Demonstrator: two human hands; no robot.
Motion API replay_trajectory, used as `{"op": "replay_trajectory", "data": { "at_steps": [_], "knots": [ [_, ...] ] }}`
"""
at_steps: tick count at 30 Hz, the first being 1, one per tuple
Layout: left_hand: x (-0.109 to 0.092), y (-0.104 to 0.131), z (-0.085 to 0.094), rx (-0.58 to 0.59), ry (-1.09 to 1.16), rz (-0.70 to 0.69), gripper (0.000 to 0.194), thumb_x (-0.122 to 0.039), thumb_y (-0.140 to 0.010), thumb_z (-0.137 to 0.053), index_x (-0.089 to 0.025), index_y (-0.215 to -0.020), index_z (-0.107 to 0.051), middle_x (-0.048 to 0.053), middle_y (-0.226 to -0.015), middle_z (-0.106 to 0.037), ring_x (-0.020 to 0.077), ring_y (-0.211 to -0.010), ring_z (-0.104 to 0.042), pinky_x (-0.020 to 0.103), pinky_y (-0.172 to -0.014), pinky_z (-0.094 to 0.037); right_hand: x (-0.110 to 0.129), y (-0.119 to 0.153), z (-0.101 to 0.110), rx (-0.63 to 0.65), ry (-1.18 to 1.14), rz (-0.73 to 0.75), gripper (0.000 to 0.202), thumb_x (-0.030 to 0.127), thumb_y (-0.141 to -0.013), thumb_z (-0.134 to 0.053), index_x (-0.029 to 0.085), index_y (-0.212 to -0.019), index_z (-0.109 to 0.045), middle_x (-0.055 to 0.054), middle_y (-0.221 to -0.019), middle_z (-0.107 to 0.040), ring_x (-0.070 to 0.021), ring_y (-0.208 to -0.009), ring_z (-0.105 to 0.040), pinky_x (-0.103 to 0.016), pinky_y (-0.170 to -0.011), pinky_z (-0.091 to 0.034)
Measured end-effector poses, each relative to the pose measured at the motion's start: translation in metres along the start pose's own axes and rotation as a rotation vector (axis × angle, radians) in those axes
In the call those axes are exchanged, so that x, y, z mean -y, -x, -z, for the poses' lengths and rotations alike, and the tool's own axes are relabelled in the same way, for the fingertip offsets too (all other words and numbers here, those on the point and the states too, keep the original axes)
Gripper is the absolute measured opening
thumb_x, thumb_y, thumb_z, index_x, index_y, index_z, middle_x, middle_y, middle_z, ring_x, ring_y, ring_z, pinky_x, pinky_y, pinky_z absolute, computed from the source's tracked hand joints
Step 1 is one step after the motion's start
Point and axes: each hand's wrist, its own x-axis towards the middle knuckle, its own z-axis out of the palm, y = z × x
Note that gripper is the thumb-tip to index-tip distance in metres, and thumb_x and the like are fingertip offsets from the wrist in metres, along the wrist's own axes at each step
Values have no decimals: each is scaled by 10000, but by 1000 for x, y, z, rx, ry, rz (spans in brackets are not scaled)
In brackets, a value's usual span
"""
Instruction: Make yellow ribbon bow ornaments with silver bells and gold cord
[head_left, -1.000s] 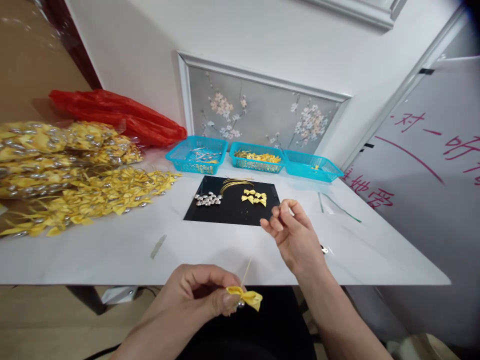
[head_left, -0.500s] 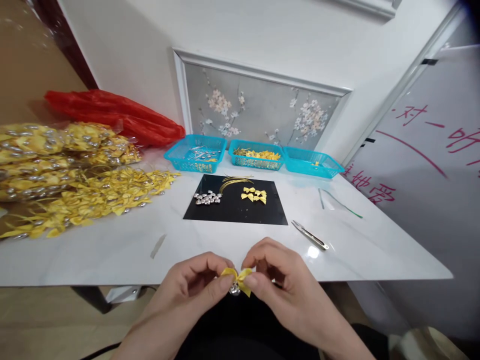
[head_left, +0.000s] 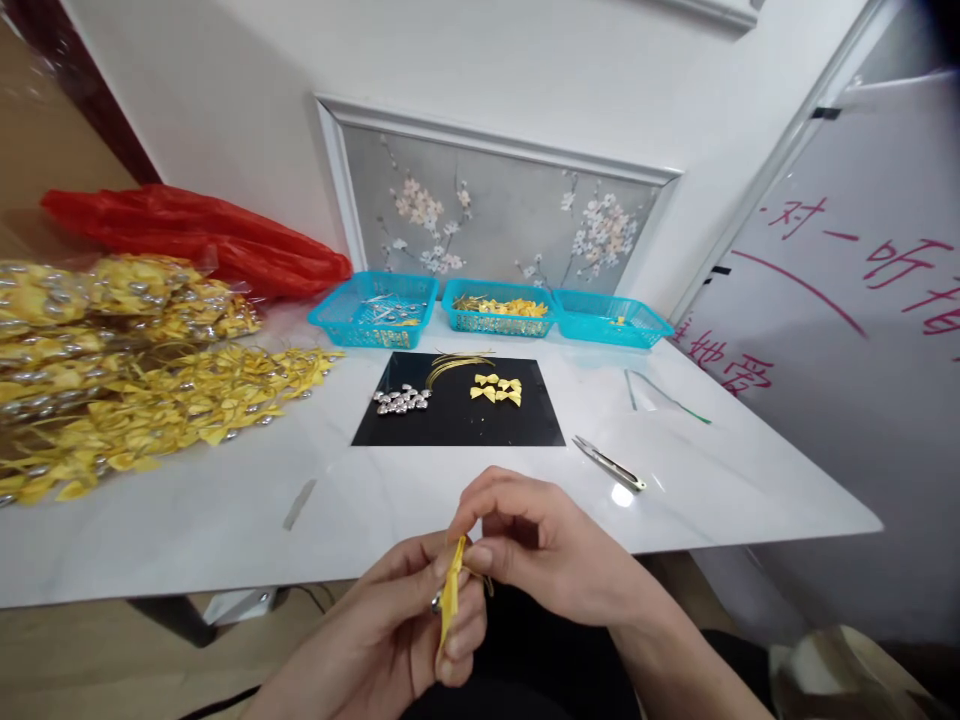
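A yellow ribbon bow, turned edge-on, is pinched between the thumb and fingers of my left hand. A small silver bead shows at its left side, partly covered by the fingers. My right hand closes thumb and index finger at the bow's upper end. From beneath that thumb a thin gold cord curves out; its hold is partly hidden. Beyond the hands, a black mat carries silver beads, several yellow bows and gold cords.
Thread snips lie right of the mat. Three blue baskets stand along the wall: the left, middle and right one. Yellow bow pieces are heaped at left, near a red bag. A grey strip lies nearer the front.
The bow has turned from facing me to edge-on, and the left fingers now wrap beneath it. My right hand has shifted left to its upper end. The view has swung slightly right.
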Motion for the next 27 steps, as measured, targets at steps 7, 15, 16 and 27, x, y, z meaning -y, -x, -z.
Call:
{"op": "replay_trajectory", "data": {
  "at_steps": [7, 15, 16, 27],
  "knots": [
    [0, 1, -4, -176, -183, -57, 233, -395, -749, -913, -194, -827, -825, 30, -760, -727, 132, -686, -666, 201, -627, -565, 1, 5, -3, -50, 173, -47, 138, 109, -891, -610, 202, -790, -610, 17, -844, -596, -115, -714, -567, -237, -625, -449],
    [-4, 12, 3, -448, -743, -470, 348, -528, -765, -857, -330, -1050, -829, 13, -978, -835, 222, -865, -770, 245, -796, -633, 12, 9, -8, -130, 392, -51, 167, 115, -902, -602, 196, -762, -562, 20, -775, -583, -101, -630, -511, -226, -551, -392],
    [-4, 12, 4, -450, -804, -487, 318, -483, -760, -873, -339, -1040, -831, 2, -920, -837, 208, -790, -771, 230, -741, -635, 12, 8, -8, -128, 403, -43, 172, 110, -909, -594, 193, -760, -572, 14, -787, -598, -103, -646, -533, -228, -569, -411],
    [-3, 13, 0, -486, -973, -425, 188, -400, -860, -782, -293, -987, -872, 16, -950, -860, 234, -779, -821, 264, -768, -681, 36, 0, 12, -411, -259, 269, 249, 175, -1006, -581, 306, -1164, -722, 61, -856, -722, -67, -625, -674, -236, -687, -613]
  ]
}}
